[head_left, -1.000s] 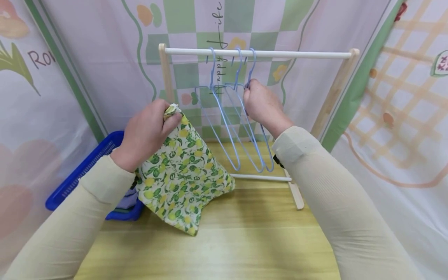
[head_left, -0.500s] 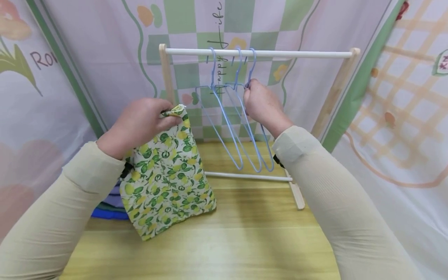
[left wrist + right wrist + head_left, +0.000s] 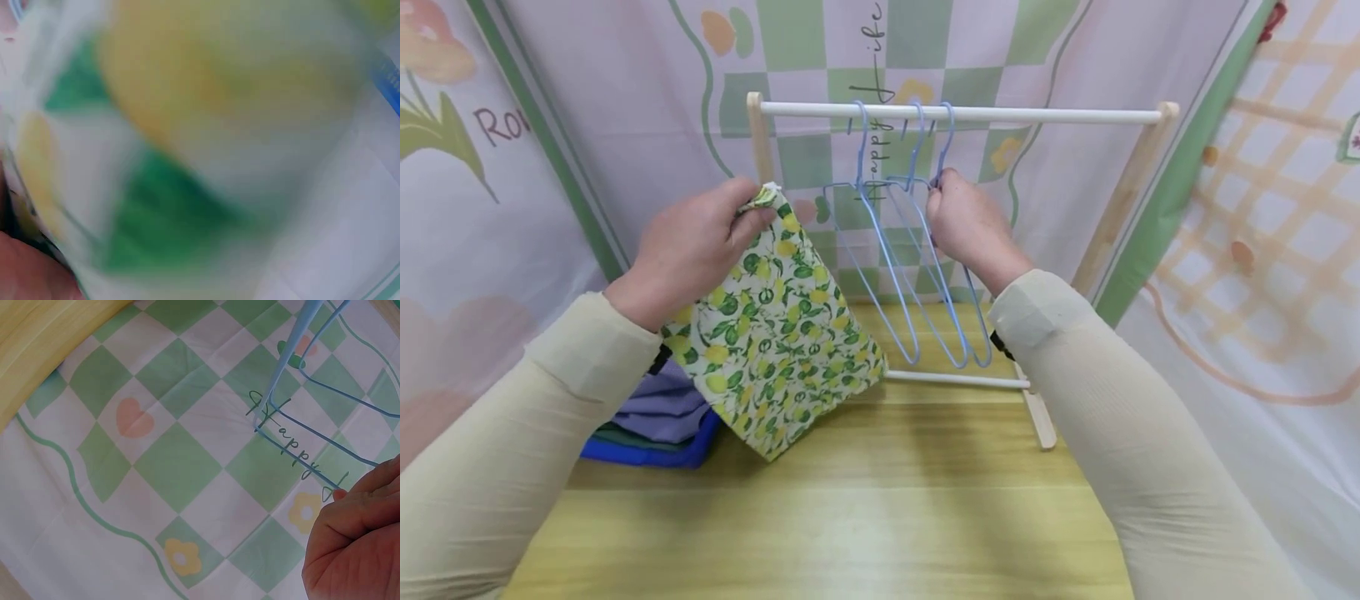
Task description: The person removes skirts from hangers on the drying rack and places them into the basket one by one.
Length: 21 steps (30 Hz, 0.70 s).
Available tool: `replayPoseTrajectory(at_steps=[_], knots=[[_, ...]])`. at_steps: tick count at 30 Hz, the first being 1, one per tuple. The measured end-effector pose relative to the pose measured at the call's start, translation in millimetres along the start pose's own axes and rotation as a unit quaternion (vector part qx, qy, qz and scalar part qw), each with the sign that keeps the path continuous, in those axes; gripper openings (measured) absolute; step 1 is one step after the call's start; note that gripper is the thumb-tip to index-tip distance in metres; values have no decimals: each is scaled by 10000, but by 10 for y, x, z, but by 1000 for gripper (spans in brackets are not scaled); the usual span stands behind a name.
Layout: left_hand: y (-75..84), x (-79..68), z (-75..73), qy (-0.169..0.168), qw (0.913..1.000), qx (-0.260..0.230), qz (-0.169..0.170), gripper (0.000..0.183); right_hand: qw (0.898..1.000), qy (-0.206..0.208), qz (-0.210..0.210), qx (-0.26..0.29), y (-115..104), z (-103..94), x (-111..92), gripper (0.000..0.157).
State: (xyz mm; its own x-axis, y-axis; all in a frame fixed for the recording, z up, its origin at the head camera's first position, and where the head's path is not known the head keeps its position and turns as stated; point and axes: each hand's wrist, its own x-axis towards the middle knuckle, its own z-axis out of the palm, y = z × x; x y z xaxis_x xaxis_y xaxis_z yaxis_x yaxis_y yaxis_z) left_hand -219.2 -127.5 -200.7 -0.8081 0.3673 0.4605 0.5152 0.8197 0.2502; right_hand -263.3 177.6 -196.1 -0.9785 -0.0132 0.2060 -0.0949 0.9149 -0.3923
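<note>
My left hand (image 3: 688, 250) pinches the gathered top corner of a white cloth piece (image 3: 782, 333) printed with yellow lemons and green leaves, which hangs tilted over the table. Blurred, the same print (image 3: 169, 212) fills most of the left wrist view, with a bit of the hand (image 3: 31, 272) at its lower left. Three light blue hangers hang from the rack's white top bar (image 3: 1045, 114). My right hand (image 3: 970, 221) grips the rightmost hanger (image 3: 946, 137) just below its hook. In the right wrist view, the curled right hand (image 3: 970, 221) is beside blue hanger wires (image 3: 300, 453).
A blue basket (image 3: 700, 446) at the left holds folded purple and green cloth (image 3: 662, 408), partly behind the left forearm. The rack has wooden side posts (image 3: 1112, 217) and a lower white rod (image 3: 958, 379). Printed curtains (image 3: 1090, 50) enclose the wooden table (image 3: 850, 533).
The lemon-print cloth first swung left and down, then rose with my left hand, its lower end swinging back right. My right hand keeps its grip on the hanger.
</note>
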Motion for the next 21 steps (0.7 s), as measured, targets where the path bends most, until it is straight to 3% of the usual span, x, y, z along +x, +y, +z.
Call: replayPoseTrajectory(at_steps=[6, 10, 15, 21], knots=[[-41, 116, -49, -35, 9990, -403, -205, 43, 9999, -29, 13, 135, -8, 19, 15, 42], [-60, 183, -79, -232, 9973, -573, -391, 44, 9999, -33, -43, 138, -6, 30, 12, 43], [-100, 214, -161, -553, 9910, -899, -824, 48, 9999, 37, -122, 68, 10, 33, 6, 42], [-204, 218, -287, -542, 9859, -879, -1317, 56, 9999, 73, -152, -8, 6, 30, 15, 43]])
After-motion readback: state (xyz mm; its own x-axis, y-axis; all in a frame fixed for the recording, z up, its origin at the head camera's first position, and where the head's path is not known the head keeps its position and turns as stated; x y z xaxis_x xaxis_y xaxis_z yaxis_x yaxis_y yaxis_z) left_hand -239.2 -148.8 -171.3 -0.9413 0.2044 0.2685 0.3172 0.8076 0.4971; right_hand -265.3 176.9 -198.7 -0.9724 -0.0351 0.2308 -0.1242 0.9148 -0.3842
